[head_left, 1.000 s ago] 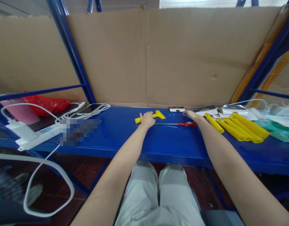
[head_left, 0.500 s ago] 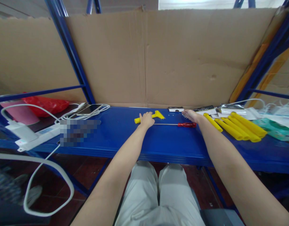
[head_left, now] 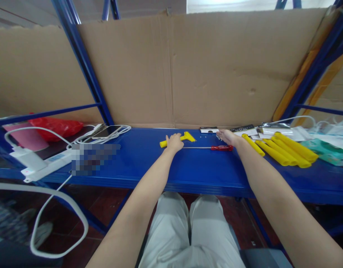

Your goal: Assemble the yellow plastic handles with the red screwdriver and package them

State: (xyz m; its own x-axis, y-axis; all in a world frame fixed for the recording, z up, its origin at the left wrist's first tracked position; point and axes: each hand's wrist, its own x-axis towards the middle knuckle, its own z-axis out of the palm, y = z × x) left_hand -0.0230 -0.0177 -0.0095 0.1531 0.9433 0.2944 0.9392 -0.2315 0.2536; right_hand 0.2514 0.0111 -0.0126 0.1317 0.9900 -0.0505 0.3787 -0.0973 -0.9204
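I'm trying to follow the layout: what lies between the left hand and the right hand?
In the head view, the red-handled screwdriver and a few tiny bits.

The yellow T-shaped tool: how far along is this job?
Done: nothing certain; the left hand hides the middle of the yellow tool. In hand: that tool, with small bits at the right hand. Probably left: screwdriver work, as it lies unheld; yellow tubes sit aside.

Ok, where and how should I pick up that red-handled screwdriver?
I'd grip the red screwdriver handle from above with the right hand: it's thicker than the shaft, lies flat on the blue shelf, and sits close to that hand, while the shaft runs toward the left hand.
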